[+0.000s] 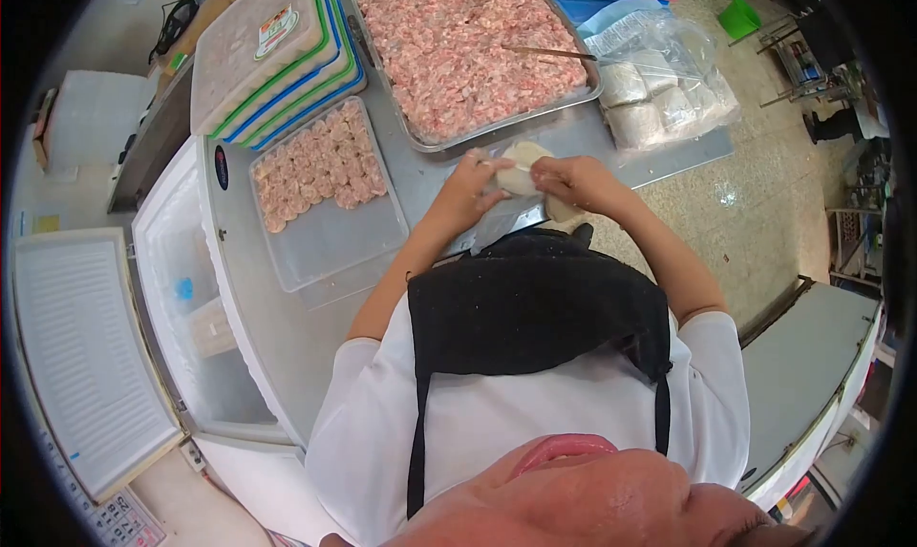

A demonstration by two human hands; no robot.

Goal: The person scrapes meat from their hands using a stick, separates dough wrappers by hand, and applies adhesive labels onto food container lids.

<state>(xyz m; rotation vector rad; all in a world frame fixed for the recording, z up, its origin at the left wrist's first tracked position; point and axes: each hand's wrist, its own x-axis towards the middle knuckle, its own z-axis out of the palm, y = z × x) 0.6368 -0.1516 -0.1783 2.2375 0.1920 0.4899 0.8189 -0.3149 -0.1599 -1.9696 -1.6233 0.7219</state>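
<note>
Near the front edge of the table, both my hands are closed on pale, round dough wrappers (522, 171). My left hand (468, 192) grips their left side between thumb and fingers. From the right, my right hand (581, 185) pinches the edge of the same wrappers. More pale rounds (561, 209) show just below my right hand. Beneath my left hand is some clear plastic (493, 224). Beyond my hands stands a large metal tray (449, 148) of minced meat (468, 50), with a thin utensil (549, 52) lying on the meat.
To the left, a plastic tray (334, 251) holds rows of filled dumplings (320, 160). Behind it are stacked lidded boxes (258, 60). Bagged white packs (650, 98) sit to the right. An open white freezer (205, 289) is at far left.
</note>
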